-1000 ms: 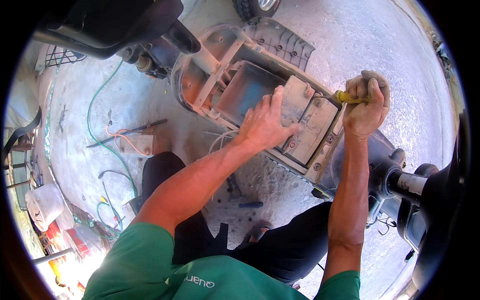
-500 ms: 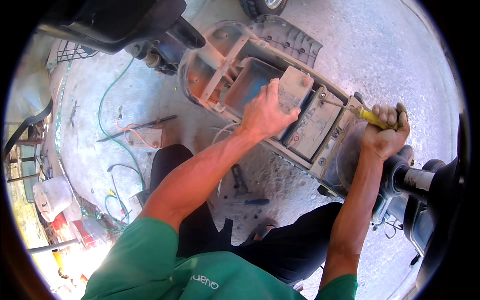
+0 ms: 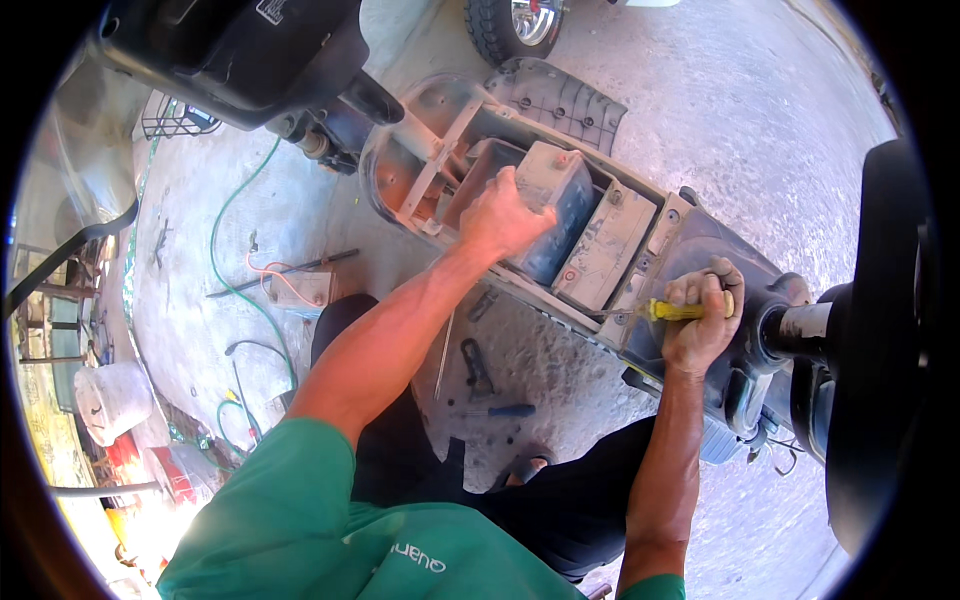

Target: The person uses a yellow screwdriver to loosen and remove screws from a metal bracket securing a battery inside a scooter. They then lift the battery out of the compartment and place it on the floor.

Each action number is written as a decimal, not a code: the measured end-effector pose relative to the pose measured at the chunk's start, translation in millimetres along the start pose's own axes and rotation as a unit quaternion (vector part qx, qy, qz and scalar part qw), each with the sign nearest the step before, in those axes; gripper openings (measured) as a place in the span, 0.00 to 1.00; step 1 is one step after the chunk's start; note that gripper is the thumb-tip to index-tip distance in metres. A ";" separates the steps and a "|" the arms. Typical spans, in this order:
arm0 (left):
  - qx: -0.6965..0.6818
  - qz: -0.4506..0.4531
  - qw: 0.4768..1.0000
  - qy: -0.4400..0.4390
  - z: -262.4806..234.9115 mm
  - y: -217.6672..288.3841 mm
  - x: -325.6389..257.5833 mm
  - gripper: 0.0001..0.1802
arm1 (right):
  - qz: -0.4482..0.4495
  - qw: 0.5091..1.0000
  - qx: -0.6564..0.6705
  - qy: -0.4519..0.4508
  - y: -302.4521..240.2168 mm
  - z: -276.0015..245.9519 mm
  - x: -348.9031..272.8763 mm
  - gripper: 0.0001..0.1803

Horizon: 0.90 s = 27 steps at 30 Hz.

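A dusty scooter floor frame (image 3: 430,120) lies open in front of me, with grey box-shaped batteries in its bay. My left hand (image 3: 503,215) grips the nearest grey battery (image 3: 552,195), which is tilted up out of the bay. A second battery (image 3: 607,243) lies flat beside it. My right hand (image 3: 703,318) is closed around a yellow-handled screwdriver (image 3: 676,310), whose shaft points left toward the frame's edge near the dark rear bodywork (image 3: 700,250).
A black wheel (image 3: 880,340) stands at the right and another tyre (image 3: 510,25) at the top. A ribbed grey floor panel (image 3: 565,100) lies behind the frame. Loose tools (image 3: 478,370), a green hose (image 3: 235,250) and a white bucket (image 3: 110,400) sit on the concrete.
My left hand has closed on the battery and tilted it up out of the bay. My right hand with the screwdriver dropped lower, toward the frame's near edge.
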<state>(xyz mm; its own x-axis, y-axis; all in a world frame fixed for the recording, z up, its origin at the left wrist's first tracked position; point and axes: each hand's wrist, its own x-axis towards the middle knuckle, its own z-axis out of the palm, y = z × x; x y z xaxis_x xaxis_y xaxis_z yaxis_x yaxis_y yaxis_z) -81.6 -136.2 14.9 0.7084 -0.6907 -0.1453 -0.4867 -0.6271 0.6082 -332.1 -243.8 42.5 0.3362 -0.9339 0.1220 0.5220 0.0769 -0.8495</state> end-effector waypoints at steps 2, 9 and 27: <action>0.035 -0.033 0.999 -0.002 -9.0 4.7 -1.2 0.54 | -0.031 0.999 -0.033 -0.013 1.2 8.5 -6.6 0.14; 0.028 -0.063 0.995 -0.074 4.8 24.7 -0.2 0.53 | -0.062 0.977 -0.199 -0.033 34.4 3.5 -16.1 0.16; 0.092 0.020 0.989 -0.114 -53.9 26.7 22.8 0.56 | -0.068 0.904 -0.402 -0.130 23.9 25.5 -11.4 0.14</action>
<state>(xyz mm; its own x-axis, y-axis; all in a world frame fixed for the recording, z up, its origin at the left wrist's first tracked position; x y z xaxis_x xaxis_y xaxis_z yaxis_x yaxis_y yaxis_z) -50.9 -149.3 69.9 0.5638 -0.7658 -0.3094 -0.6115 -0.6388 0.4668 -303.5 -222.4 33.8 0.5394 -0.7940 0.2802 -0.1310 -0.4078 -0.9036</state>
